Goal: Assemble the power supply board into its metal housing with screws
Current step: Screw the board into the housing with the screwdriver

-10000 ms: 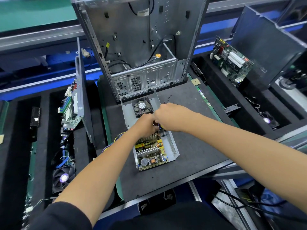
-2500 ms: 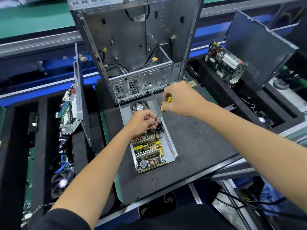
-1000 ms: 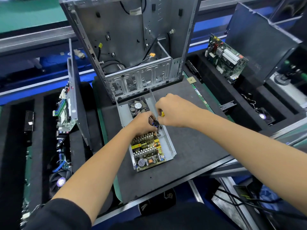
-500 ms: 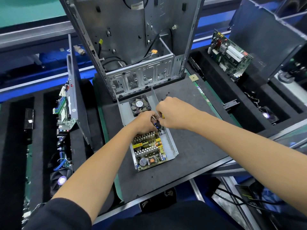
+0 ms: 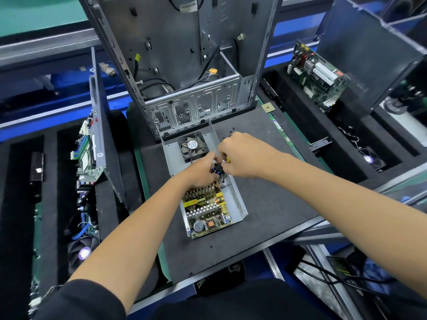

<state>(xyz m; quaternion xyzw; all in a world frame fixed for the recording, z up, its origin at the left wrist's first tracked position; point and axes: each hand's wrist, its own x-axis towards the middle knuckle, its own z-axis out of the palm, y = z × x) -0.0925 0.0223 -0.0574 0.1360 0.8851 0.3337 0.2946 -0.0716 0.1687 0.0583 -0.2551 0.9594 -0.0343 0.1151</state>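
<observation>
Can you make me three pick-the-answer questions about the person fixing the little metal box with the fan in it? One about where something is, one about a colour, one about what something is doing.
1. Where is the fan in the metal housing?
A. At the far end, beyond the hands
B. At the near end
C. Outside on the mat

2. What colour is the mat under the housing?
A. White
B. Dark grey
C. Red

3. What is the right hand doing?
A. Lying flat on the mat
B. Gripping a screwdriver
C. Holding the fan

Answers:
1 A: it sits past both hands, near the computer case.
2 B: the felt looks dark grey.
3 B: a metal shaft points down from the closed fist into the housing.
</observation>
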